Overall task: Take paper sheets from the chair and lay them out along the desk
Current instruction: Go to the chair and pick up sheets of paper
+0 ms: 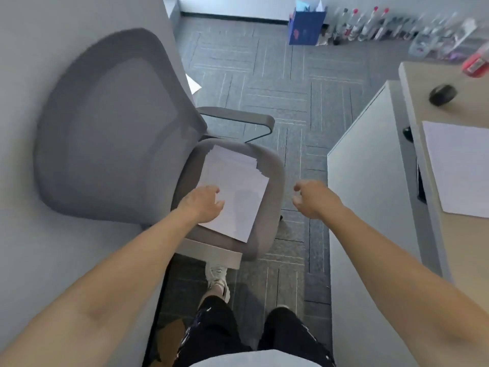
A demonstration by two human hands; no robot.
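Observation:
A loose stack of white paper sheets (238, 186) lies on the seat of a grey office chair (111, 133) at the left. My left hand (205, 202) rests on the stack's near left part, fingers bent over the top sheet. My right hand (315, 198) hovers in the air just right of the chair seat, fingers loosely curled, holding nothing. One white sheet (460, 168) lies flat on the beige desk (423, 78) at the right edge of the view.
A black mouse (442, 94) sits on the desk beyond the sheet. A white cabinet (370, 181) stands between chair and desk. A blue bag (307, 26) and several bottles line the far wall. Another sheet (193, 84) lies on the carpet behind the chair.

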